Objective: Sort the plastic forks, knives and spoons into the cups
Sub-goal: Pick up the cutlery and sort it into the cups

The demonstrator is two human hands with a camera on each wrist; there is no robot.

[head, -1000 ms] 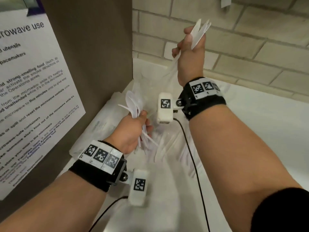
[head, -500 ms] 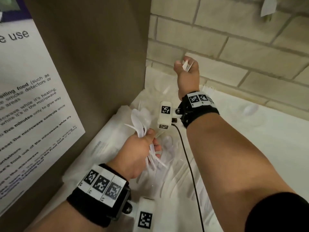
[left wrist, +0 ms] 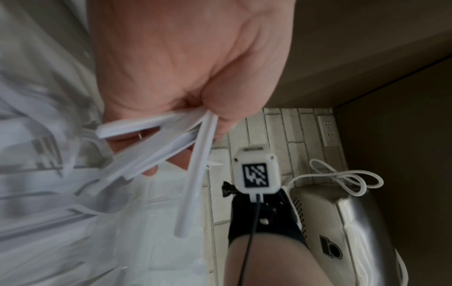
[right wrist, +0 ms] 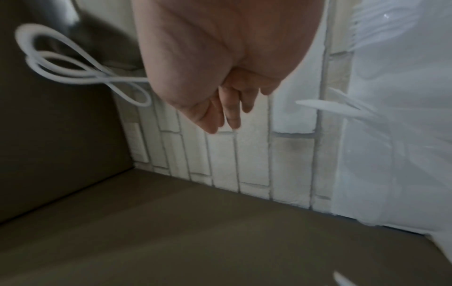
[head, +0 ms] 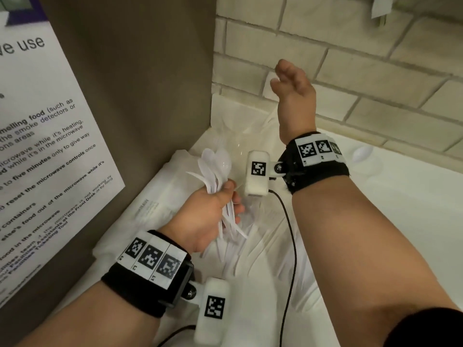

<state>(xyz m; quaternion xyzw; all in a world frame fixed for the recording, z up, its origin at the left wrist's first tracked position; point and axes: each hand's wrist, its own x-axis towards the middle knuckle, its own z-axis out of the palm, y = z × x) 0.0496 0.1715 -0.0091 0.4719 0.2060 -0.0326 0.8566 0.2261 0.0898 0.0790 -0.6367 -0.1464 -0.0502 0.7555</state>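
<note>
My left hand [head: 225,196] grips a bundle of white plastic spoons [head: 216,166], bowls up, over the white table [head: 400,221]. In the left wrist view their handles [left wrist: 171,139] fan out from my curled fingers. Loose white cutlery [head: 253,249] lies on the table under and in front of that hand. My right hand [head: 284,78] is raised near the brick wall, fingers [right wrist: 227,114] relaxed and empty. Below it in the back corner stands a clear cup [head: 238,144] with white cutlery; white knife tips [right wrist: 330,107] show to the right of my fingers.
A brown panel with a notice [head: 50,146] walls off the left. Brick wall [head: 350,71] runs along the back. Another clear cup with a spoon [head: 362,155] stands at the back right. A metal appliance [left wrist: 342,222] and a white cable [left wrist: 342,178] appear in the left wrist view.
One second ago my right hand held white knives high; it lowered them into the back corner, let go, and now rises empty. The left hand keeps its spoons.
</note>
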